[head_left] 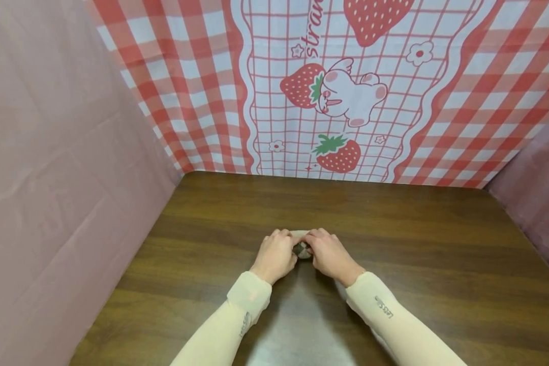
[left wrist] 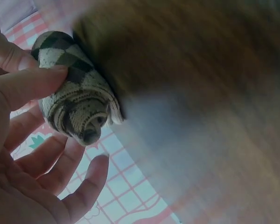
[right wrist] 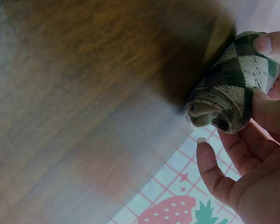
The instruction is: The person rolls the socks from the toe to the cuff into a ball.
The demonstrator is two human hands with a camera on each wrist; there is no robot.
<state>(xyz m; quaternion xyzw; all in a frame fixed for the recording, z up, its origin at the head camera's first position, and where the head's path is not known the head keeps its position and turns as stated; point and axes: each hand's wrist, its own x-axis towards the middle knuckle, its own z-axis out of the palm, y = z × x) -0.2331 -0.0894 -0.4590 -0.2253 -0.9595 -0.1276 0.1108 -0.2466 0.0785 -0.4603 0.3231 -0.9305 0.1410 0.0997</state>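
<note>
A rolled-up sock with dark green and cream checks lies on the table between both hands. Its knit and coiled end show closely in the left wrist view, where the sock has the left thumb pressed on its side. My left hand holds one end of the roll, with the other fingers behind it. From the opposite side, my right hand grips the other end. In the right wrist view the sock sits between thumbs and fingers, spiral layers visible. A pale strip of it shows beyond the fingertips.
The brown wooden table spreads around the hands. Behind it hangs a red-and-white checked curtain with strawberry prints. Pink cloth walls flank the table on either side.
</note>
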